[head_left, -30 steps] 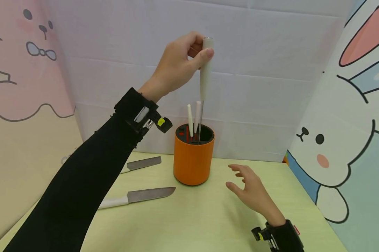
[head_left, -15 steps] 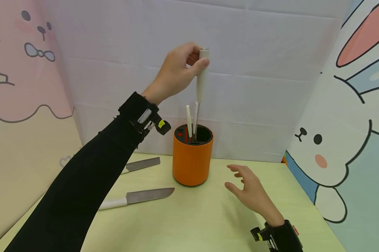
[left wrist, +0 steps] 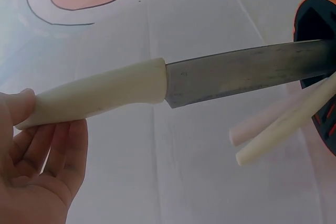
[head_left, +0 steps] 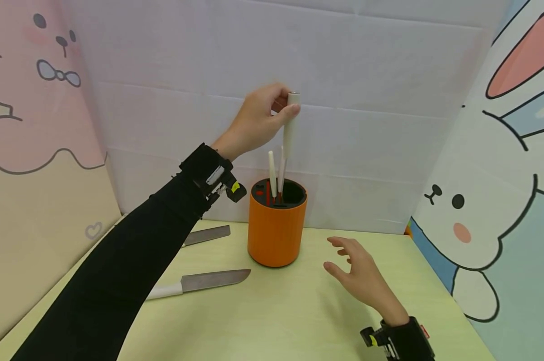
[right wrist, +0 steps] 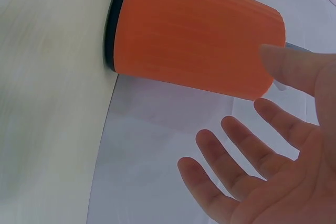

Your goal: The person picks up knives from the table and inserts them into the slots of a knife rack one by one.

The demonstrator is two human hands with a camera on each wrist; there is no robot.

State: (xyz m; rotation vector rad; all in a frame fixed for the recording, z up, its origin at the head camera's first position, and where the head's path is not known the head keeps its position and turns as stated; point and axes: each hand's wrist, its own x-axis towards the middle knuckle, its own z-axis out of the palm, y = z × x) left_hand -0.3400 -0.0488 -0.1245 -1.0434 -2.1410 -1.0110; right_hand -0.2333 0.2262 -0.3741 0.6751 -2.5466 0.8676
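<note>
My left hand pinches the butt end of a kitchen knife by its white handle, thumb on one side and fingers on the other. The knife stands handle up, and its broad blade runs down into the black slotted top of an orange knife block. Two thinner white handles stick up from slots beside it. To the right of the block, my right hand hovers with fingers spread and loosely bent, holding nothing. In the right wrist view its thumb overlaps the orange block.
On the pale table, left of the block, lie a pointed kitchen knife and, farther back, a square-ended cleaver. My left sleeve hides part of their handles. A white cloth backdrop stands close behind the block.
My left hand has moved down with the knife, and the blade has sunk deeper into the block. The right hand has stayed in place.
</note>
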